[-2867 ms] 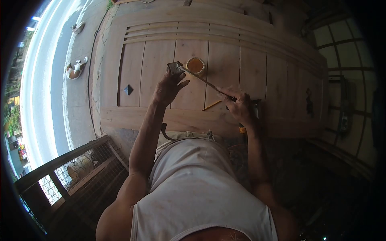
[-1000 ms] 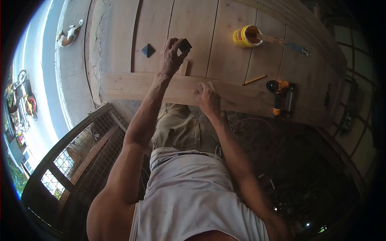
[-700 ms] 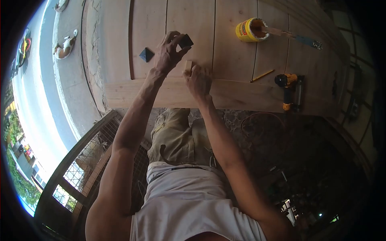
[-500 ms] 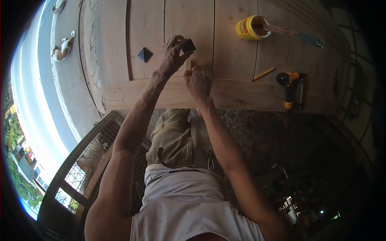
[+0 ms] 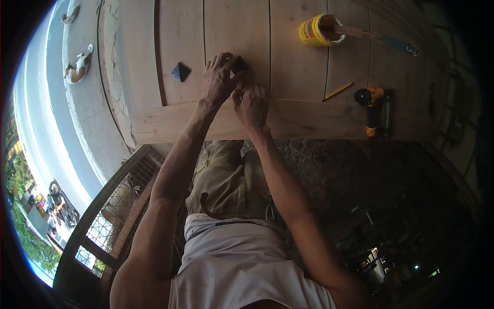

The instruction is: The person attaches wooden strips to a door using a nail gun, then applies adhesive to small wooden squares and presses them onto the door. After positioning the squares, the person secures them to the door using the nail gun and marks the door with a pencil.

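My left hand (image 5: 219,82) is closed on a small black pyramid-shaped piece (image 5: 240,65), pinched between thumb and fingers just above the wooden door panel (image 5: 236,31). Close below it, my right hand (image 5: 251,107) has its fingers curled together over the panel's lower rail (image 5: 309,116). What those fingers hold is hidden now. A second dark pyramid-shaped piece (image 5: 180,72) rests on the panel to the left of my hands.
On the right lie a pencil (image 5: 338,91) and a yellow-black cordless drill (image 5: 371,105). A yellow tub (image 5: 315,31) with a brush-like stick (image 5: 378,38) across its mouth sits farther back. Wire-mesh framing (image 5: 121,201) stands at lower left; a dog (image 5: 78,69) lies beyond the panel.
My left hand has lowered the black piece slightly towards the panel. The small light wooden block seen by my right fingers is now hidden. The view has shifted a little; a motorcycle appears on the road.
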A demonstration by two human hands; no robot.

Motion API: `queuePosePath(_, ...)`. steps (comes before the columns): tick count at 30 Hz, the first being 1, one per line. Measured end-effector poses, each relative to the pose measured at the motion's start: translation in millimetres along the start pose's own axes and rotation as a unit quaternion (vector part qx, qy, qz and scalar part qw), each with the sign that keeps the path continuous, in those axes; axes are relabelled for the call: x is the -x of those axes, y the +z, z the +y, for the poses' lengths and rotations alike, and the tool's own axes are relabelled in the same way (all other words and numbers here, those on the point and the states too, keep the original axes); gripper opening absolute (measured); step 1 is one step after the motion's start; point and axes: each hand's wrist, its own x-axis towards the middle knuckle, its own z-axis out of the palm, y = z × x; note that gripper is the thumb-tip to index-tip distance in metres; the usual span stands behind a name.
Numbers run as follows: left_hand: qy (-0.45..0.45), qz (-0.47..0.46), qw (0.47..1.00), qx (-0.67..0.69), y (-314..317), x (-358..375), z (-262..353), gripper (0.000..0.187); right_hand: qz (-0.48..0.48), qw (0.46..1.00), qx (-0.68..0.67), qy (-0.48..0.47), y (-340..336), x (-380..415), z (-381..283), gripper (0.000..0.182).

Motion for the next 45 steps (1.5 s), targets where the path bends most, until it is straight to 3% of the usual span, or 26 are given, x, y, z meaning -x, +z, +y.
queuePosePath(16, 0.0, 0.038, 0.999, 0.02, 10, 5, -4, 0.062, -0.06, 0.998, -0.017, 0.01, -4, -5, 1, 0.024)
queuePosePath(19, -0.022, 0.108, 0.994, 0.029, 12, 11, 2, 0.072, -0.103, 0.994, 0.009, 0.033, -20, -9, 3, 0.022)
queuePosePath(22, -0.096, 0.168, 0.981, -0.011, -3, 39, 18, 0.08, -0.094, 0.993, -0.009, 0.063, -50, -21, 3, 0.02)
queuePosePath(25, -0.221, 0.136, 0.965, 0.034, -2, 70, 41, 0.081, -0.11, 0.987, -0.083, 0.087, -63, -48, 8, 0.021)
queuePosePath(29, -0.224, 0.188, 0.955, 0.053, 12, 61, 43, 0.058, -0.154, 0.984, -0.083, 0.035, -49, -88, 24, 0.023)
queuePosePath(32, -0.228, 0.174, 0.956, 0.065, 15, 52, 39, 0.036, -0.183, 0.976, -0.114, 0.028, -45, -95, 25, 0.022)
queuePosePath(38, -0.159, 0.208, 0.964, 0.032, 25, 43, 26, 0.03, -0.156, 0.971, -0.165, 0.069, -30, -89, 19, 0.024)
queuePosePath(45, -0.128, 0.18, 0.975, 0.03, 22, 51, 28, 0.02, -0.145, 0.977, -0.143, 0.069, -13, -105, 24, 0.028)
